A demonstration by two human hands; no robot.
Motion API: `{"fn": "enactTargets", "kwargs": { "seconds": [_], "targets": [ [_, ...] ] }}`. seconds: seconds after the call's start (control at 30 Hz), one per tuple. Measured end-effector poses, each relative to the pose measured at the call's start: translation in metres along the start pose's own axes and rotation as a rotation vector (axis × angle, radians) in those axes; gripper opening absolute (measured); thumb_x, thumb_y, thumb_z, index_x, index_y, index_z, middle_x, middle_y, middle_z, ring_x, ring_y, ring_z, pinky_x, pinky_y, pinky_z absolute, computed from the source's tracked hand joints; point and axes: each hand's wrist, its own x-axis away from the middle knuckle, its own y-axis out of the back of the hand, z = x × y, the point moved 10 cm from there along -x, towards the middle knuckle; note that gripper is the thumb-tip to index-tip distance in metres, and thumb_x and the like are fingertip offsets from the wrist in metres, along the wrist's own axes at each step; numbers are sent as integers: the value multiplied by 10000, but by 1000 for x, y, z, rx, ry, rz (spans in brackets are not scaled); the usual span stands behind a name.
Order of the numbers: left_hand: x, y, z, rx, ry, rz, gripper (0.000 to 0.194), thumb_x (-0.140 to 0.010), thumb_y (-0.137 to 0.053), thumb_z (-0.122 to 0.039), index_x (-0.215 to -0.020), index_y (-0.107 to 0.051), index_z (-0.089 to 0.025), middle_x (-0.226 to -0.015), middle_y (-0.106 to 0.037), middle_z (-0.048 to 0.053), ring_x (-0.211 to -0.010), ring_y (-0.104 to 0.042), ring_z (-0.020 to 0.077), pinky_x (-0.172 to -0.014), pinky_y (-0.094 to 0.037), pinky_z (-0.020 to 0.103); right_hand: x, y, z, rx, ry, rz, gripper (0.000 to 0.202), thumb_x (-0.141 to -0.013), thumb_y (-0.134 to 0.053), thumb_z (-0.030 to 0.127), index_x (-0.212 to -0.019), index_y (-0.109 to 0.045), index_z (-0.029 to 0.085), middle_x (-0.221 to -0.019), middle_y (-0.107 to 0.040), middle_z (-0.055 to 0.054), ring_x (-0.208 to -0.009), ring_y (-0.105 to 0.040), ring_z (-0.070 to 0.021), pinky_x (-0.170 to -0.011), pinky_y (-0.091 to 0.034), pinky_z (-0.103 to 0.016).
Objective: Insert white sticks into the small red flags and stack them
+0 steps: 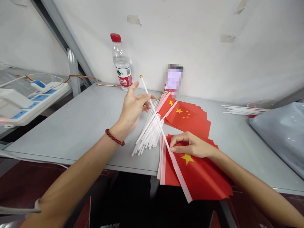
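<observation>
A thin white flagstick [156, 117] with a gold ball tip slants down from my left hand to my right. My left hand [133, 106] holds its upper part by the thumb and fingers, the index finger raised off it. At the lower end, my right hand [186, 145] pinches the top corner of a small red flag [201, 180] with yellow stars, where the stick meets the white sleeve. That flag lies uppermost on a stack overhanging the table's front edge. Behind the held stick lies a bundle of white sticks [148, 134], beside flags mounted on sticks [194, 117].
A water bottle [122, 68] and a partly blurred phone [174, 79] stand against the wall at the back of the grey table [71, 126]. Power strips [35, 103] are at left. More white sticks [244, 110] and a grey plastic bag [282, 129] lie right.
</observation>
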Motion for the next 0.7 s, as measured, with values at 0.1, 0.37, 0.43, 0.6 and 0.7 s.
{"fn": "enactTargets", "kwargs": {
  "seconds": [0.1,0.37,0.43,0.6,0.7],
  "targets": [
    [2,2,-2,-24,-38,-34,697,-781,-599,-177,-1376,-253,-290,-955,-691,37,-543,-557,75,-505,-428,215,1,2,2,-12,5,-25,144,-846,-597,221,-732,-605,133,-626,-471,35,-563,-400,-72,-558,-350,-226],
    [14,-29,11,-130,37,172,546,-730,-658,-218,-1243,-476,-192,-922,-704,74,-530,-554,71,-504,-435,216,2,17,0,-11,18,-180,205,-852,-592,307,-736,-605,138,-657,-500,20,-586,-418,-81,-570,-363,-232],
    [17,-35,11,-144,13,187,635,-714,-670,-205,-1302,-428,-186,-904,-706,72,-548,-565,80,-513,-445,219,3,24,-2,-6,10,-217,203,-850,-594,318,-747,-605,143,-671,-508,20,-586,-424,-82,-567,-363,-231],
    [22,-44,9,-142,18,243,940,-701,-674,-153,-1465,-138,-268,-828,-697,41,-585,-610,113,-521,-462,229,3,28,-4,2,4,-205,201,-849,-597,313,-747,-603,139,-658,-499,21,-583,-412,-83,-564,-357,-235],
    [25,-50,14,-159,82,329,1037,-687,-695,-160,-1480,-42,-306,-770,-681,17,-500,-582,105,-495,-451,237,2,19,-1,0,17,-149,196,-850,-599,294,-735,-603,135,-644,-492,23,-587,-406,-83,-575,-354,-238]
  ]
}}
